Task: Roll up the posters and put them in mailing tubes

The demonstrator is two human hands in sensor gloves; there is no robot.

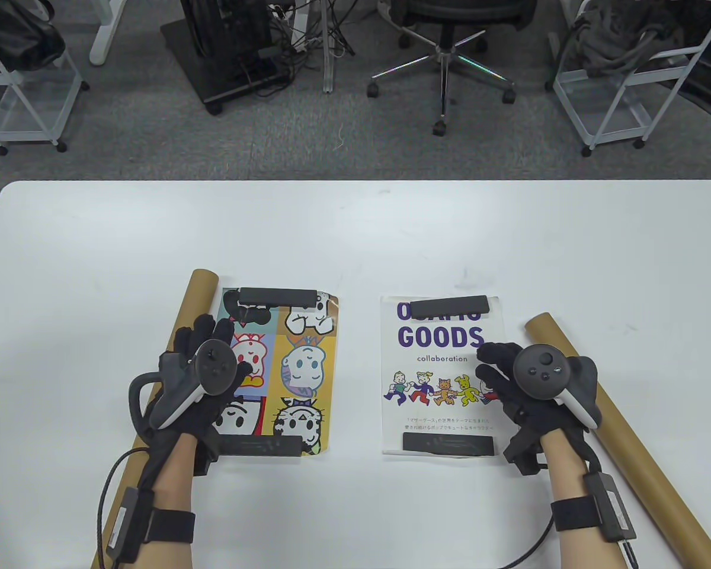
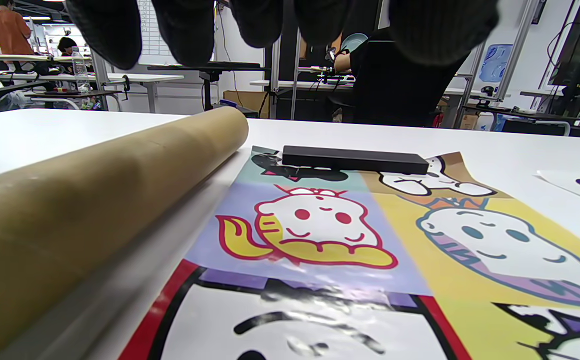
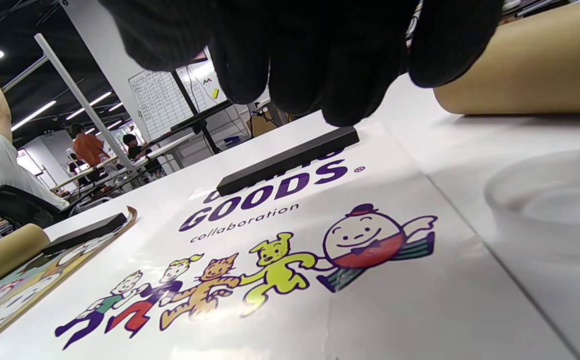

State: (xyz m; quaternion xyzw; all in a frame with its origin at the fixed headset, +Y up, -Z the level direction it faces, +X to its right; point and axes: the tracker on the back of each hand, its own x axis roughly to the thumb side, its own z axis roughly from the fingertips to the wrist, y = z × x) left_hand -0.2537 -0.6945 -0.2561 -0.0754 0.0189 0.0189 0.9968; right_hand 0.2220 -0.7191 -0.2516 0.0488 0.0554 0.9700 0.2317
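Two posters lie flat on the white table. The colourful cartoon poster (image 1: pixel 302 361) (image 2: pixel 319 235) is held down by a black bar (image 1: pixel 277 296) at its top and another (image 1: pixel 260 446) at its bottom. The white "GOODS" poster (image 1: pixel 438 361) (image 3: pixel 280 240) has its own bars (image 1: pixel 450 306) (image 1: pixel 447 443). A brown mailing tube (image 1: pixel 192 302) (image 2: pixel 95 170) lies left of the cartoon poster, and a second tube (image 1: pixel 634 444) (image 3: pixel 529 75) lies right of the white one. My left hand (image 1: pixel 225 341) hovers over the cartoon poster's left edge, holding nothing. My right hand (image 1: pixel 495 370) hovers over the white poster's right edge, fingers (image 3: pixel 294 50) loosely bent and empty.
A clear round cap (image 3: pixel 549 200) sits on the table beside the white poster, under my right hand. Beyond the table's far edge (image 1: pixel 355 181) stand an office chair (image 1: pixel 450 35) and two wire carts (image 1: pixel 18 89) (image 1: pixel 616 89).
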